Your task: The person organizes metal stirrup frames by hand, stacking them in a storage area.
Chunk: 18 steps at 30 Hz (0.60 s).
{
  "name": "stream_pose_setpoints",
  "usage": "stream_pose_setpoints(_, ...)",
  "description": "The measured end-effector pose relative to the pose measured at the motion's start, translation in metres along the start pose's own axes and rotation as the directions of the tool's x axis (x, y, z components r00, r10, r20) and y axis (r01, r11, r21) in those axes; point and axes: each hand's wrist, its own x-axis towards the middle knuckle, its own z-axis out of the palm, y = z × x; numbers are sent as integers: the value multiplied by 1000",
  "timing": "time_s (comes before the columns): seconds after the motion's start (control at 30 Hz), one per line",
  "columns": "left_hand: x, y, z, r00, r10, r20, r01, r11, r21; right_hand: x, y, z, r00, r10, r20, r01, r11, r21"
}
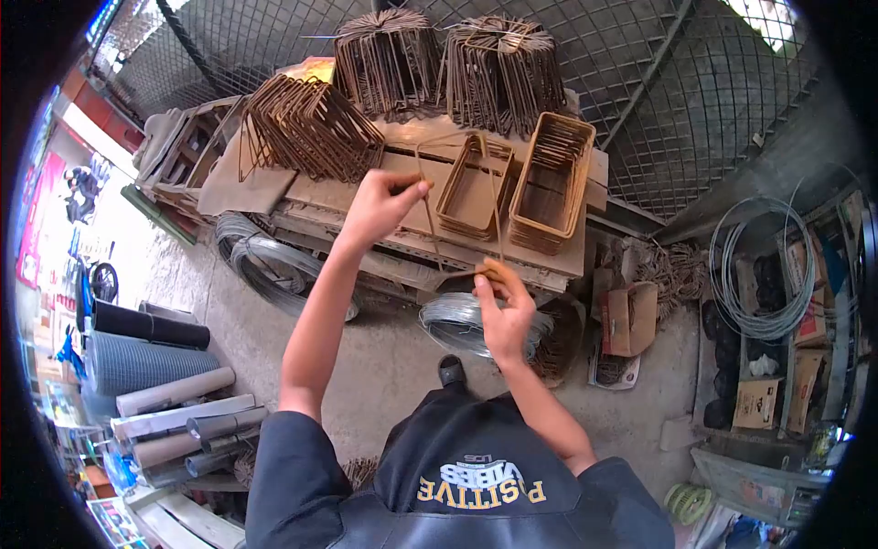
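Rust-brown rectangular wire frame (432, 224): left hand (378, 211) and right hand (506, 313) are pinching separate points (presumably steadying it).

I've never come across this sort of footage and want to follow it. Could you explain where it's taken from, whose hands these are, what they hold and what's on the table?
There is no machine here. The single picture comes from a camera worn on a person's head, looking forward and down, so the dark shirt at the bottom is the wearer's own.

Both hands are bare. The left hand and right hand pinch one thin, rectangular bent-metal frame between their fingers, holding it up in front of the table.

On the table are similar frames: a leaning pile at the left, two bundles at the back, and two neat rectangular stacks at the right.
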Motion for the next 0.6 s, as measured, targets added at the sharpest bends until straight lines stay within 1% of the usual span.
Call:
stream_pose_setpoints(0.03, 14, -4, 0, 1000, 0, 13, 0, 1000, -1, 4, 3, 4, 1000, 5, -12, -5, 1000, -2)
stream_pose_setpoints(0.1, 42, -9, 4, 995, 97, 22, -99, 987, 126, 15, 12, 11, 986, -168, 9, 164, 949, -268)
stream_pose_setpoints(0.13, 49, 8, 1, 996, 23, 89, -42, 975, 217, 20, 8, 18, 983, -180, -34, 164, 946, -279)
stream_pose_setpoints(0.17, 58, 8, 4, 995, 29, 100, -50, 975, 216, 26, 10, 20, 983, -181, -45, 161, 946, -280)
stream_pose_setpoints(0.23, 76, 3, 10, 994, -9, 113, -26, 950, 310, 36, 14, 23, 928, -372, 15, 340, 831, -440)
stream_pose_setpoints(0.27, 86, -4, 14, 992, 41, 123, -75, 954, 291, 38, 9, 25, 929, -371, 6, 334, 830, -446)
stream_pose_setpoints(0.3, 97, -10, 18, 990, 46, 131, -82, 954, 288, 40, 3, 27, 947, -321, 13, 290, 837, -464)
stream_pose_setpoints(0.33, 107, -13, 21, 987, 8, 160, -60, 945, 321, 43, -1, 29, 963, -270, 20, 246, 842, -481)
stream_pose_setpoints(0.37, 115, -17, 24, 982, -31, 186, -38, 934, 356, 46, -1, 30, 962, -271, 14, 244, 840, -484)
stream_pose_setpoints(0.4, 122, -20, 29, 981, -27, 190, -43, 934, 354, 50, -1, 31, 967, -253, 18, 229, 837, -497)
stream_pose_setpoints(0.47, 135, -31, 39, 982, 39, 185, -134, 836, 531, 57, -3, 34, 971, -239, 22, 217, 833, -509)
stream_pose_setpoints(0.5, 141, -36, 44, 981, 43, 188, -138, 836, 531, 60, -5, 35, 972, -235, 27, 213, 824, -525)
stream_pose_setpoints(0.53, 144, -36, 48, 987, 34, 159, -118, 818, 562, 63, -6, 36, 973, -230, 30, 209, 815, -541)
stream_pose_setpoints(0.57, 147, -35, 52, 991, 26, 129, -98, 799, 593, 66, -6, 37, 973, -231, 24, 207, 815, -542)
stream_pose_setpoints(0.6, 150, -35, 55, 991, 29, 134, -103, 799, 593, 68, -5, 38, 976, -217, 18, 193, 827, -528)
